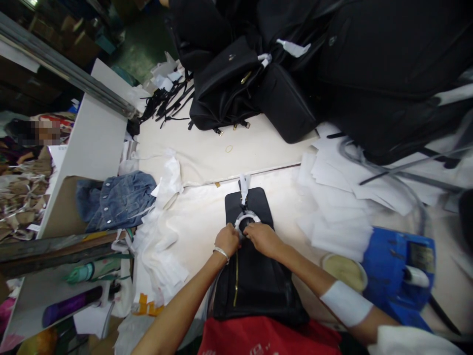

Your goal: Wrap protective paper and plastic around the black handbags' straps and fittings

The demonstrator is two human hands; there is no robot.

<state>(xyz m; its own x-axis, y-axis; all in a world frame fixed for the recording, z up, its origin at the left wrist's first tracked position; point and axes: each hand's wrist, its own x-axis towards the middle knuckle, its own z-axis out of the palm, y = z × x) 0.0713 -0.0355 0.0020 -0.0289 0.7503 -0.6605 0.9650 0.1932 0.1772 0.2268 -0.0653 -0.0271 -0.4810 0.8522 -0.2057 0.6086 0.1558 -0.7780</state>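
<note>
Light is even and from overhead, bright on the white table (207, 162), which nearly washes out around the paper stack (332, 207). Soft, short shadows under the hands. Black bags (258, 84) swallow detail, just a few dull highlights. Top-left corner is dim. Strong wide-angle bending at the edges: the metal rail (66, 69) bows, the right side smears. Blue box (399, 266) and bottom corners are blurry. Centre is reasonably sharp. A face at left is pixelated.

A pale worktable (207, 162) fills the scene; a white partition (98, 133) stands at left, and far beyond, dim green floor (142, 42), perhaps concrete.
</note>
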